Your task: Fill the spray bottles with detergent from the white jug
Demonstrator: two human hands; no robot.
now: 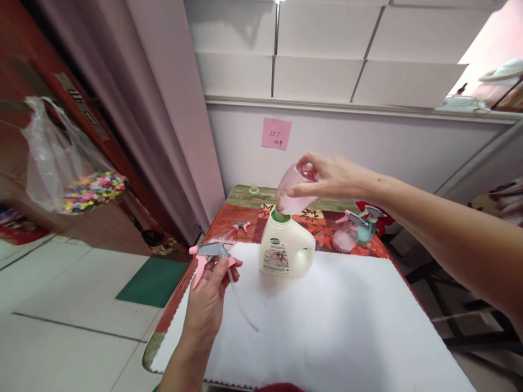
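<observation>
Bottle (289,181) tilts neck-down between the right fingers (307,189).

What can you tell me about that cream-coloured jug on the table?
The jug looks like smooth, slightly shiny plastic. It stands upright on the white mat, near the mat's far edge. A printed label covers part of its front, its small print unreadable, and a handle is moulded into its right side. Green shows at its mouth, where the tipped pink bottle, held by the right hand, appears to meet it. Its contents are hidden.
</observation>
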